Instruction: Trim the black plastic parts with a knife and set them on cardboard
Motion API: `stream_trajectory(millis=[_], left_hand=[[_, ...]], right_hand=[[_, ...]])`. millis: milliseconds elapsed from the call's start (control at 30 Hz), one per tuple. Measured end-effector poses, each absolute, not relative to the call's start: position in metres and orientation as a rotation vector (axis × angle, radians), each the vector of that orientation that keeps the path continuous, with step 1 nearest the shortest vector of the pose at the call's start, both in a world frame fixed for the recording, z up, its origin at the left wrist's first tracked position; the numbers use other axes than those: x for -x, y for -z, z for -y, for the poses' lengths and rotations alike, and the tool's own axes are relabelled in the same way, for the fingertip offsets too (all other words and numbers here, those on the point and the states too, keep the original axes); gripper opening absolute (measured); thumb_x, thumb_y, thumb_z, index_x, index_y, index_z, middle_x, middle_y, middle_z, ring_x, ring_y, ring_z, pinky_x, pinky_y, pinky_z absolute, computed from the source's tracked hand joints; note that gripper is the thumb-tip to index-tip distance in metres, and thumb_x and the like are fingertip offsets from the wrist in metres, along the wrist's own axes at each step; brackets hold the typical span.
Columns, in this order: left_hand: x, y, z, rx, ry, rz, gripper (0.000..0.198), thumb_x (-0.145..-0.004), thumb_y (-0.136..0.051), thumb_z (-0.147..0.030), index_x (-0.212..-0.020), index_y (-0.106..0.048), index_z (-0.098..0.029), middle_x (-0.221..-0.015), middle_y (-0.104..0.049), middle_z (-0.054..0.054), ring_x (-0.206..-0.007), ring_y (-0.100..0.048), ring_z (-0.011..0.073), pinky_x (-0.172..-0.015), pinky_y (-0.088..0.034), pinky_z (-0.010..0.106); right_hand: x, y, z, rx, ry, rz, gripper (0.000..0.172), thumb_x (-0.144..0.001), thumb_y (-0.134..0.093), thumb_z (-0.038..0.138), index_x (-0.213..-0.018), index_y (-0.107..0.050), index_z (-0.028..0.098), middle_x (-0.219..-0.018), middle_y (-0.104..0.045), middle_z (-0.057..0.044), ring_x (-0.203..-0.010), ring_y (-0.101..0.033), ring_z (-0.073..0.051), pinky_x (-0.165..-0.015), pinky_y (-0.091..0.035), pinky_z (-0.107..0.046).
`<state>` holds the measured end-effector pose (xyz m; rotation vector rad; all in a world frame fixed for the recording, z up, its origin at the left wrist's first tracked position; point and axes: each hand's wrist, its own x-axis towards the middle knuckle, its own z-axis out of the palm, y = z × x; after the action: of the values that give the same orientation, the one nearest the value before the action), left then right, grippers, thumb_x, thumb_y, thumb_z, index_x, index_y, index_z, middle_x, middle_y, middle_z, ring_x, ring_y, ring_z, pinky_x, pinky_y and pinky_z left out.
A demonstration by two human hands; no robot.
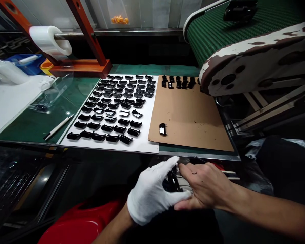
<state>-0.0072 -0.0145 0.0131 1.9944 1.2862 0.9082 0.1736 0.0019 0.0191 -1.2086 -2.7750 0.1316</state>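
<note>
My left hand (155,189), in a white glove, grips a glossy black plastic part (173,179) between thumb and fingers, just in front of the table edge. Bare and closed, my right hand (205,184) presses close against the same part from the other side; what its fingers hold is hidden. Beyond the hands, a single black part (162,129) lies on a sheet of brown cardboard (188,115). Several similar parts (184,84) stand grouped at the cardboard's far edge. To the left, many more glossy black parts (113,138) lie in rows on a white sheet (147,125).
A green conveyor belt (213,37) overhangs the table's right side, carrying a dark part (240,12). At the left are a clear film roll (49,40) on an orange stand (78,67) and a white-handled pen-like tool (58,127). A red stool (76,223) stands below.
</note>
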Motion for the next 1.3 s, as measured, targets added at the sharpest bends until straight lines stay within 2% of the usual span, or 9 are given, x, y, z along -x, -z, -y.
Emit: stream_trajectory(millis=[500, 800, 1000, 1100, 1200, 1300], left_hand=[[0.006, -0.012, 0.014, -1.958, -0.904, -1.286, 0.069, -0.063, -0.081, -0.037, -0.125, -0.056, -0.02, -0.103, -0.073, 0.005, -0.084, -0.071, 0.0173, -0.08, -0.059, 0.025], [0.006, -0.011, 0.013, -1.989, -0.921, -1.286, 0.069, -0.065, -0.08, -0.04, -0.125, -0.056, -0.016, -0.1, -0.073, 0.005, -0.08, -0.071, 0.016, -0.077, -0.059, 0.023], [0.007, -0.01, 0.012, -1.991, -0.884, -1.327, 0.071, -0.066, -0.08, -0.04, -0.127, -0.054, -0.014, -0.099, -0.073, 0.006, -0.082, -0.071, 0.0175, -0.079, -0.059, 0.025], [0.007, -0.012, 0.011, -1.976, -0.867, -1.31, 0.076, -0.066, -0.08, -0.041, -0.131, -0.05, -0.016, -0.103, -0.072, 0.006, -0.084, -0.071, 0.0175, -0.082, -0.059, 0.025], [0.007, -0.012, 0.01, -1.98, -0.959, -1.254, 0.078, -0.065, -0.081, -0.039, -0.132, -0.048, -0.017, -0.109, -0.07, 0.006, -0.089, -0.07, 0.0183, -0.088, -0.057, 0.026], [0.007, -0.01, 0.011, -1.993, -1.069, -1.19, 0.077, -0.066, -0.081, -0.038, -0.133, -0.047, -0.019, -0.112, -0.069, 0.006, -0.094, -0.069, 0.019, -0.092, -0.055, 0.027]], right_hand=[[-0.175, -0.017, 0.001, 1.155, -0.069, 2.735, 0.08, -0.082, -0.006, 0.078, -0.068, -0.056, 0.016, -0.052, -0.057, -0.003, -0.042, -0.054, -0.015, -0.044, -0.014, -0.03], [-0.175, -0.016, 0.002, 1.136, -0.049, 2.726, 0.079, -0.084, -0.006, 0.074, -0.07, -0.057, 0.017, -0.052, -0.058, -0.003, -0.042, -0.054, -0.015, -0.044, -0.017, -0.03], [-0.174, -0.017, 0.003, 1.065, -0.131, 2.722, 0.071, -0.092, -0.007, 0.063, -0.069, -0.055, 0.017, -0.054, -0.058, -0.002, -0.045, -0.056, -0.015, -0.043, -0.022, -0.03], [-0.175, -0.018, 0.001, 1.063, -0.137, 2.651, 0.069, -0.09, -0.013, 0.068, -0.068, -0.054, 0.017, -0.053, -0.056, -0.001, -0.044, -0.054, -0.013, -0.043, -0.025, -0.029], [-0.176, -0.021, 0.001, 1.04, -0.167, 2.508, 0.061, -0.086, -0.028, 0.072, -0.067, -0.05, 0.018, -0.053, -0.053, 0.001, -0.044, -0.05, -0.012, -0.042, -0.03, -0.028], [-0.177, -0.026, 0.007, 1.026, -0.238, 2.339, 0.051, -0.083, -0.044, 0.068, -0.072, -0.048, 0.018, -0.054, -0.05, 0.004, -0.043, -0.045, -0.008, -0.042, -0.034, -0.024]])
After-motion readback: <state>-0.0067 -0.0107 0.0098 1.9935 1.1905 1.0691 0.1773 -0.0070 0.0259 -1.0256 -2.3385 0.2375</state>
